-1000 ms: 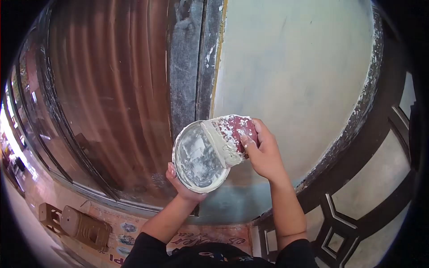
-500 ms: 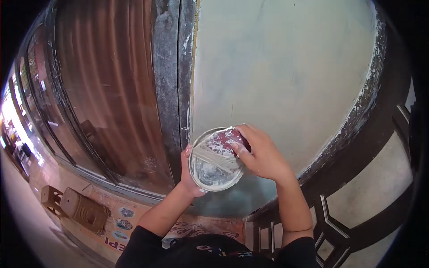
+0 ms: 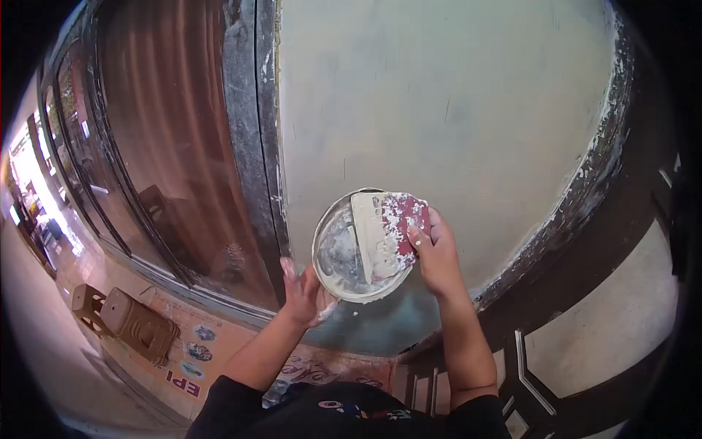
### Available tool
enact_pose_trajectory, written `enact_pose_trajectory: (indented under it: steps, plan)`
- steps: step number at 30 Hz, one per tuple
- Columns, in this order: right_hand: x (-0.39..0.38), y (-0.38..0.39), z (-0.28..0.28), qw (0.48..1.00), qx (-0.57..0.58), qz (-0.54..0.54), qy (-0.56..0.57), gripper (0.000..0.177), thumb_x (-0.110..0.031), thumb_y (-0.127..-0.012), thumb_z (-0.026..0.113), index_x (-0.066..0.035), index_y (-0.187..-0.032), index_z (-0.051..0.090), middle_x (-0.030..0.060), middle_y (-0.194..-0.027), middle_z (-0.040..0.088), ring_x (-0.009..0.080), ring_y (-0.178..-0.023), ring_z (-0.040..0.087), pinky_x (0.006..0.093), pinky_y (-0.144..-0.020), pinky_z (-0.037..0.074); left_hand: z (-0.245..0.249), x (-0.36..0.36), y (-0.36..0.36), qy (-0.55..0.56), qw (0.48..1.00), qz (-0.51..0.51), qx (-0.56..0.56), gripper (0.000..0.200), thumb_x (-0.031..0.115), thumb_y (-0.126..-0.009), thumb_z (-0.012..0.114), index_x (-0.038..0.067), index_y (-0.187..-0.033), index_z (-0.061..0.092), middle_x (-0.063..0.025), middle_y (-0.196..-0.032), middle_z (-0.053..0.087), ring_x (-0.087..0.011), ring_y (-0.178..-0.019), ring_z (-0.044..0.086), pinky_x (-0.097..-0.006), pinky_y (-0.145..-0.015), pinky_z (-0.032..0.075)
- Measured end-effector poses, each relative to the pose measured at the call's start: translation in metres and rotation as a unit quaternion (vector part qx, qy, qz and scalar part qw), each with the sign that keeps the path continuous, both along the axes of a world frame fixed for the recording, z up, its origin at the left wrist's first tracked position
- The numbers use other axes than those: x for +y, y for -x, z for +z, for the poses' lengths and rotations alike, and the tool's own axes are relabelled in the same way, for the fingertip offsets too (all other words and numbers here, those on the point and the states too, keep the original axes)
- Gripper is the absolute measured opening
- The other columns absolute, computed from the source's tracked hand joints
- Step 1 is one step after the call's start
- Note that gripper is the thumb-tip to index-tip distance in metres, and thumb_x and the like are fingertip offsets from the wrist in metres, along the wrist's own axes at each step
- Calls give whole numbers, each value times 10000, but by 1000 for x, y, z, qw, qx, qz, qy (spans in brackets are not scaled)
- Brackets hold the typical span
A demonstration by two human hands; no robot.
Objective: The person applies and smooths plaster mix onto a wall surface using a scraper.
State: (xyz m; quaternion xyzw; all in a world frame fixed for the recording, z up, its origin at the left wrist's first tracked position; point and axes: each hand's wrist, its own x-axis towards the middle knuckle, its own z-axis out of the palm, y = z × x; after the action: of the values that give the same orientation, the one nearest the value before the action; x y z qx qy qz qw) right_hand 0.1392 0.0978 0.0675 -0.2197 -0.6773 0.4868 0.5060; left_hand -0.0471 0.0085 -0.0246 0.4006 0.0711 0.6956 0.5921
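the left hand [image 3: 303, 291] holds a round metal pan [image 3: 338, 252] by its lower left rim, thumb at the front edge and fingers curled behind it, so how tightly they close at the back cannot be told. the pan is tipped up with its open face toward the camera, in front of the lower part of a pale plastered wall [image 3: 453, 102]; its inside is smeared with white putty, thickest along the bottom rim. the right hand [image 3: 437, 257] is closed around a red scraper [image 3: 398, 223], thumb pressed on the front face and the other fingers wrapped behind. the scraper's broad blade, caked in white putty, lies across the right half of the pan, its left edge reaching toward the pan's middle and its top edge level with the pan's upper rim. both forearms come up from dark sleeves [image 3: 344, 413] at the bottom. left of the wall runs a dark, paint-flecked door frame [image 3: 248, 139], and beyond it a glass pane with a brown curtain [image 3: 164, 139] behind. along the wall's right edge curves a dark painted border [image 3: 610, 183] with flaking white spots. on the floor by the foot of the glass, two brown plastic stools [image 3: 124, 323] lie on their sides, touching each other.
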Motion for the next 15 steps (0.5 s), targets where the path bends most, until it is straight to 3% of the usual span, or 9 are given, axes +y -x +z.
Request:
enact_pose_trajectory:
  steps: [1, 3, 4, 7, 8, 9, 11, 12, 15]
  plan:
    - [-2, 0, -5, 998, 50, -5, 27, 273, -40, -929, 507, 27, -1194, 502, 64, -1056, 618, 95, -956, 565, 263, -868, 456, -15, 0, -7, 0, 1000, 2, -1, 990, 798, -837, 169, 32, -1455, 277, -158, -1454, 376, -273, -1278, 453, -409, -1070, 374]
    - [-9, 2, -18, 996, 65, 27, 45, 267, -40, -929, 510, 34, -1186, 509, 64, -1062, 614, 95, -963, 556, 261, -878, 448, -44, 7, -15, 32, 914, 341, 219, 1028, 830, -805, 182, 46, -1467, 245, -140, -1483, 326, -276, -1308, 413, -413, -1091, 344]
    - [-10, 3, -25, 996, 57, 37, 61, 261, -42, -932, 508, 33, -1182, 510, 62, -1060, 615, 95, -959, 557, 262, -875, 449, -23, 2, -28, -27, 962, 249, 111, 988, 812, -822, 215, 75, -1480, 214, -123, -1496, 295, -297, -1325, 385, -449, -1090, 347]
    - [-6, 3, -39, 998, 22, 21, 51, 236, -48, -931, 517, 29, -1154, 525, 54, -1038, 620, 95, -930, 559, 264, -859, 449, -7, -2, -51, 43, 984, 138, -104, 952, 794, -830, 268, 115, -1492, 181, -121, -1506, 278, -327, -1342, 353, -498, -1079, 354]
    - [-4, 1, -43, 999, -6, 8, 40, 223, -52, -929, 524, 24, -1138, 534, 58, -1040, 621, 91, -928, 556, 263, -855, 448, -13, 1, -49, 74, 982, 123, -119, 976, 815, -795, 326, 157, -1499, 171, -128, -1521, 245, -369, -1353, 325, -611, -1046, 341]
    - [-1, 0, -48, 999, -34, -4, 30, 210, -56, -926, 531, 19, -1122, 542, 62, -1042, 622, 87, -926, 553, 262, -851, 446, -10, -2, -49, 77, 981, 126, -123, 976, 815, -795, 326, 157, -1499, 171, -128, -1521, 245, -369, -1353, 325, -611, -1046, 341]
    - [6, -2, -59, 998, -62, -26, 20, 190, -79, -907, 560, 1, -1080, 561, 73, -968, 618, 130, -907, 564, 290, -828, 449, 2, -7, -48, 44, 985, -67, -154, 1020, 847, -747, 363, 195, -1503, 158, -136, -1530, 220, -412, -1365, 287, -719, -1002, 291]
    - [11, -4, -62, 991, -101, -69, -50, 187, -84, -888, 573, -5, -1057, 561, 82, -920, 602, 179, -894, 566, 319, -813, 447, 3, -8, -47, 58, 983, -73, -156, 1052, 861, -713, 398, 215, -1506, 153, -136, -1537, 203, -440, -1370, 259, -786, -968, 232]
    - [8, -8, -53, 966, -159, -140, -148, 189, -106, -853, 593, -14, -1015, 562, 108, -845, 568, 281, -877, 555, 373, -795, 431, 7, -9, -43, 68, 981, -93, -157, 1050, 848, -713, 420, 218, -1508, 146, -132, -1544, 190, -445, -1372, 251, -784, -983, 199]
